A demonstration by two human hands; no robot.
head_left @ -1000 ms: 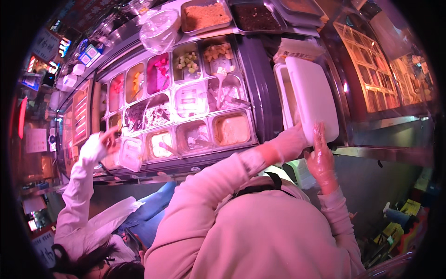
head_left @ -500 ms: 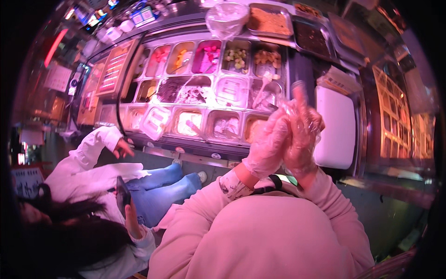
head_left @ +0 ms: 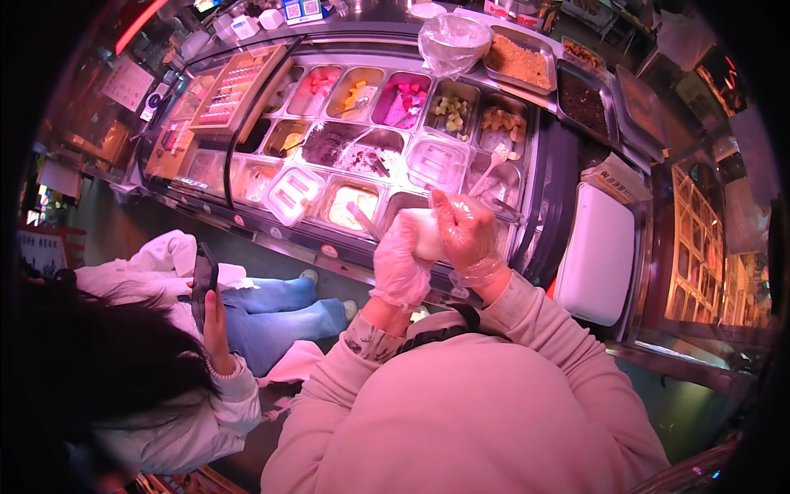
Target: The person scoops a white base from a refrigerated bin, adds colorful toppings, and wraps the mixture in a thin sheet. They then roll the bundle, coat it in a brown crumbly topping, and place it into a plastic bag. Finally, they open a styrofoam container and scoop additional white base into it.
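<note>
- I see my gloved left hand (head_left: 401, 265) and right hand (head_left: 466, 234) together, fingers clamped around a white cup (head_left: 425, 233).
- The cup sits between both palms, over the topping counter's (head_left: 543, 206) front edge.
- A person's hand (head_left: 216, 319) at lower left holds a phone (head_left: 202, 281).

both gloved hands meet over the topping counter (head_left: 543, 165): the left hand (head_left: 401, 265) and right hand (head_left: 466, 234) clasp a white cup (head_left: 425, 233) between them. beside them a white lidded bin (head_left: 594, 253); at left, another person holds a phone (head_left: 202, 284).
</note>
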